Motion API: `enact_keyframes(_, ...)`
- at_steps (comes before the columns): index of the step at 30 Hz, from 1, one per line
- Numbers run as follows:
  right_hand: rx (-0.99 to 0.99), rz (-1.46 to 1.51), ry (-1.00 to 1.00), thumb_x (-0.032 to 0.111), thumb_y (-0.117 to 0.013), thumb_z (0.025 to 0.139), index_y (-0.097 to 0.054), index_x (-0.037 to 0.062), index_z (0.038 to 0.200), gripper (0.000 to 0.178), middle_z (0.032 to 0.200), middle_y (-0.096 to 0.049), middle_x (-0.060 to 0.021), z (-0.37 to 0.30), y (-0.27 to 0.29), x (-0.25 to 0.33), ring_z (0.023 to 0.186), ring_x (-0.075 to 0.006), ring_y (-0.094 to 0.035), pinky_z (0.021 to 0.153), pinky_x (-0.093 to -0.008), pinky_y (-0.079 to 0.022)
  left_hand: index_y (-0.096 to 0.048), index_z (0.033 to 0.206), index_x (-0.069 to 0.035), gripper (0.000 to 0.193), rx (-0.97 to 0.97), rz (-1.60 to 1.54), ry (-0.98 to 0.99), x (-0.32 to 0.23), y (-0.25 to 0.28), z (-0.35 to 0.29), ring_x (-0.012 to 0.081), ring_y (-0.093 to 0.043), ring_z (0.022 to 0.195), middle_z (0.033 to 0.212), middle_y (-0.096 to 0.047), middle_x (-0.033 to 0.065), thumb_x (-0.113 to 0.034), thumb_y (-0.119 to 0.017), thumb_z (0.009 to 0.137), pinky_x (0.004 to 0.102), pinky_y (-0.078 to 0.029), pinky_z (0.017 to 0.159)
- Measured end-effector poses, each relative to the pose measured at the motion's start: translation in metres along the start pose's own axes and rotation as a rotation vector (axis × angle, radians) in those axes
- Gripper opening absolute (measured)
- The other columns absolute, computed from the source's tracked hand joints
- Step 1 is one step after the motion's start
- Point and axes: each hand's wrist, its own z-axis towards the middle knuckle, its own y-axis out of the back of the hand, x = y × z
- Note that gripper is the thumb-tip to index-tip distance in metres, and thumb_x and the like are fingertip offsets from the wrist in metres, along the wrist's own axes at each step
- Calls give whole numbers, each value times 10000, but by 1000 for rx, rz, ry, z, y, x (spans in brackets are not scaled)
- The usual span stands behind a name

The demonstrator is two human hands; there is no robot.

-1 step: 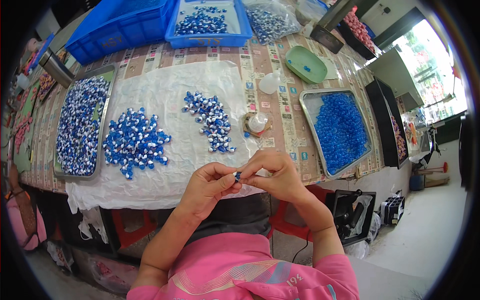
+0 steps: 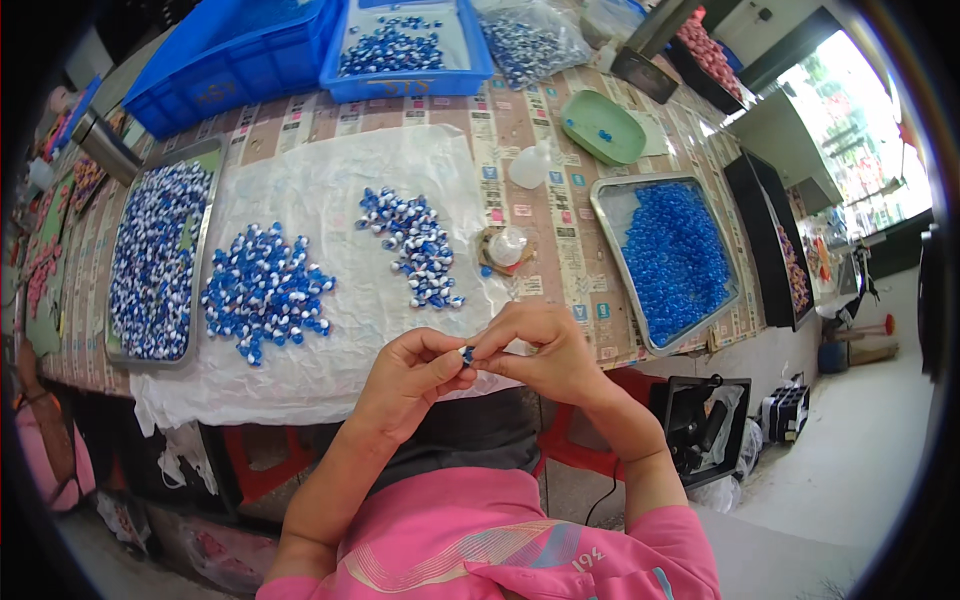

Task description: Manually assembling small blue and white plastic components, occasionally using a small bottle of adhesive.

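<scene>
Above the table's front edge, my left hand (image 2: 412, 382) pinches a small blue-and-white bead (image 2: 467, 355) between thumb and fingers. My right hand (image 2: 548, 350) meets it there, its thumb and forefinger closed on the bead's other side. The fingers partly cover the bead. Beyond the hands, on white paper (image 2: 340, 180), lie a narrow pile of blue-and-white beads (image 2: 425, 260) and a wider pile (image 2: 265, 290) to its left. A small white-topped container (image 2: 507, 243) stands just past my right hand.
At left is a metal tray of blue-and-white beads (image 2: 160, 260); at right, a tray of clear blue beads (image 2: 675, 260). A green dish (image 2: 605, 128), a white squeeze bottle (image 2: 530, 166), blue bins (image 2: 405, 86) and a bag of beads (image 2: 535, 45) stand farther back. A black tray (image 2: 762, 240) flanks the right.
The whole table scene has shifted slightly left in view. Both hands keep their pinch on the bead, whose white part now shows more.
</scene>
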Motion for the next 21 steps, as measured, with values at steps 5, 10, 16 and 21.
enact_keyframes(5,24,68,76,0,-784,745,-758,44,944,206,950,-739,-83,3,16,0,905,-210,-693,790,-338,-533,-651,1017,-3,96,-53,53,46,-13,-12,2,152,-699,849,954,-702,84,-33,-674,929,282,-585,788)
enact_keyframes(10,-393,-430,147,-12,-752,762,-746,32,973,216,974,-729,-104,-5,82,-24,913,-238,-686,801,-341,-535,-665,1000,7,95,-483,829,-564,-49,8,-15,100,-632,815,952,-675,54,10,-650,907,242,-520,767)
enact_keyframes(16,-597,-908,-106,-1,-705,784,-746,50,930,160,967,-719,-99,-15,168,-70,935,-280,-652,833,-362,-514,-681,1026,7,141,-866,1487,-836,-95,38,-38,153,-622,913,1021,-678,61,10,-646,889,280,-495,802)
enact_keyframes(21,-519,-957,-184,-13,-699,774,-744,59,921,170,957,-711,-95,-5,188,-84,923,-309,-616,851,-388,-493,-693,1039,0,163,-945,1771,-934,-98,46,-31,273,-631,1001,1072,-687,113,8,-642,884,365,-486,898)
